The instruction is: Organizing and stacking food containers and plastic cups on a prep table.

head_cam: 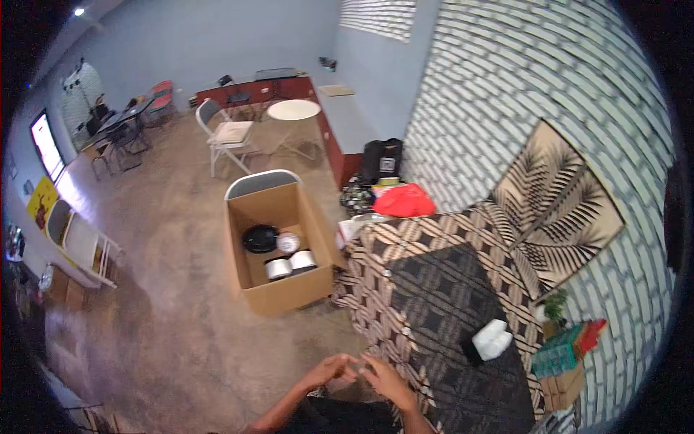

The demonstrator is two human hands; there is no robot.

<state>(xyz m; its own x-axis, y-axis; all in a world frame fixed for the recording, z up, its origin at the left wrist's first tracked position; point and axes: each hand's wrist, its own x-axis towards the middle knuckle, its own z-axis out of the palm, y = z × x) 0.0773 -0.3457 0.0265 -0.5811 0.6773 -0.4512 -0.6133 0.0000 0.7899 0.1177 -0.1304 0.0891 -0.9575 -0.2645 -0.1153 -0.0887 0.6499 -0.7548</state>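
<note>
My left hand point(332, 371) and my right hand point(386, 378) are raised before my body, fingertips close together, and nothing shows in either one. Ahead of them is an open cardboard box point(287, 295) with its top facing up. A round black item point(260, 239), perhaps a bowl, lies inside it beside several white cylindrical containers point(278, 268). To the right of my hands stands a table under a patterned brown and black cloth point(455, 304). A folded white item point(492, 339), paper or cloth, lies on that table.
A folding chair's back point(263, 182) rises behind the box. Bags and a red cloth point(404, 200) sit past the table's far end. A boxed stack point(561, 369) and a plant point(554, 306) stand along the brick-pattern wall. Another folding chair point(230, 133) is farther back.
</note>
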